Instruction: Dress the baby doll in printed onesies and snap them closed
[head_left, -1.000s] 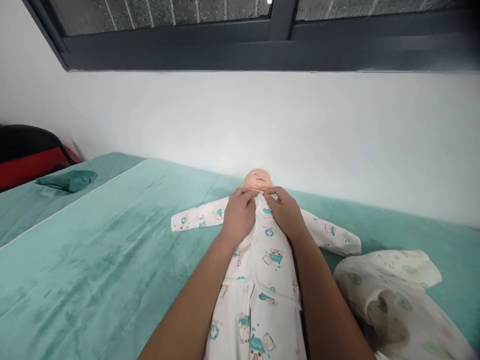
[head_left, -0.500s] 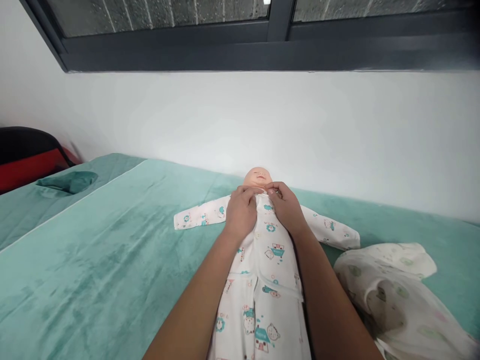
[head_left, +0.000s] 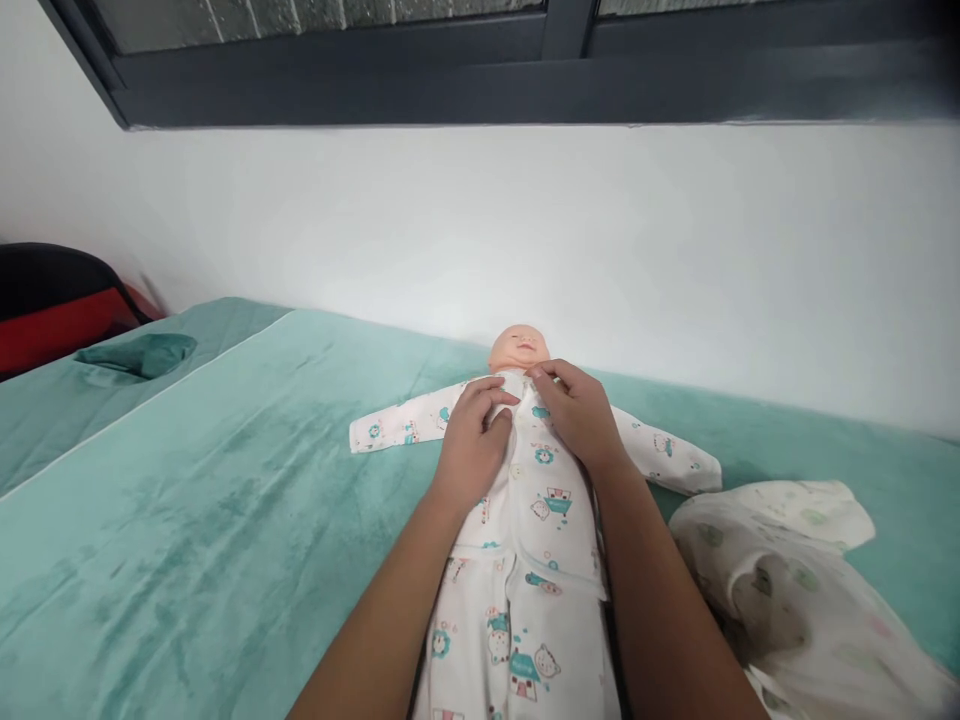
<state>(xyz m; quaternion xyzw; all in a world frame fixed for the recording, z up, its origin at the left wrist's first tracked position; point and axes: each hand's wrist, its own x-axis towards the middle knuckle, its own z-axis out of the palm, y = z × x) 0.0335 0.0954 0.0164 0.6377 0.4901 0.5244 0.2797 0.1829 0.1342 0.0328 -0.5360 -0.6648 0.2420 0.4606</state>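
A baby doll lies on its back with its head toward the wall. It is dressed in a white baby shirt with printed animals and houses, its sleeves spread to both sides. Matching baby trousers cover the lower body. My left hand rests on the left side of the shirt's chest, thumb and fingers apart. At the neckline, my right hand pinches the collar edge just below the doll's chin. Its fingers partly hide the spot they grip.
A crumpled whitish cloth with leaf prints lies to the right of the doll. Green fabric covers the bed. A dark green folded piece and a red and black object are at the far left. A white wall and dark window frame stand behind.
My left hand has moved down and left from the collar, and its fingers have come apart. The right hand stays at the neckline. The view has tilted slightly down.
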